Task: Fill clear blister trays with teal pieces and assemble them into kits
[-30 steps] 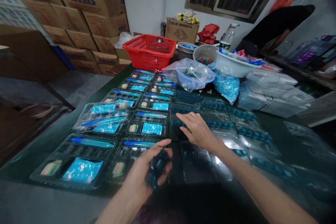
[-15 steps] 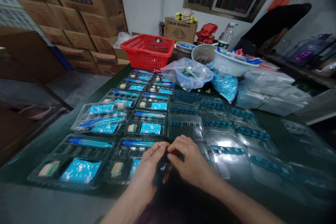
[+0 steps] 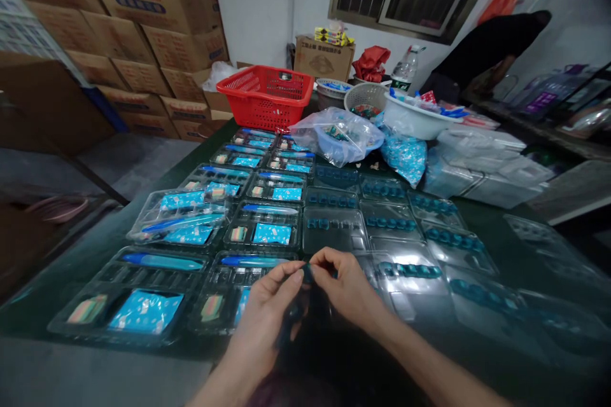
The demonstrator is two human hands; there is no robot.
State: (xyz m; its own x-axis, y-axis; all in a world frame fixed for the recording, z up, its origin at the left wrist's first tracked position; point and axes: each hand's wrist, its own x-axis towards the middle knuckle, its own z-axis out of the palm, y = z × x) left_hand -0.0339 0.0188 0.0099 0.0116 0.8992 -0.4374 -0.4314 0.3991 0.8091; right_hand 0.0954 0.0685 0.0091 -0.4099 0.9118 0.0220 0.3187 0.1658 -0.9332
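My left hand (image 3: 267, 302) and my right hand (image 3: 347, 287) meet over the near edge of the table, fingertips pinched together. Between them is a small dark teal piece (image 3: 307, 272); its kind is unclear, and more of it hangs in shadow under the left fingers. Left of my hands lie clear plastic trays, each with a blue pen (image 3: 162, 261), a blue patterned packet (image 3: 146, 311) and a striped eraser-like block (image 3: 87, 310). To the right, other clear trays (image 3: 334, 238) hold rows of round teal pieces (image 3: 409, 269).
At the back stand a red plastic basket (image 3: 265, 102), a white basin (image 3: 420, 114) of blue items and a bag-covered blue bowl (image 3: 348, 140). Stacked clear trays (image 3: 482, 165) lie at right. Cartons (image 3: 138, 44) line the wall. Another person (image 3: 491, 44) bends over at the far right.
My fingers have shifted slightly, and the right thumb now presses by the dark teal piece, which shows more between the fingertips. The view has moved a little; the trays look unchanged.
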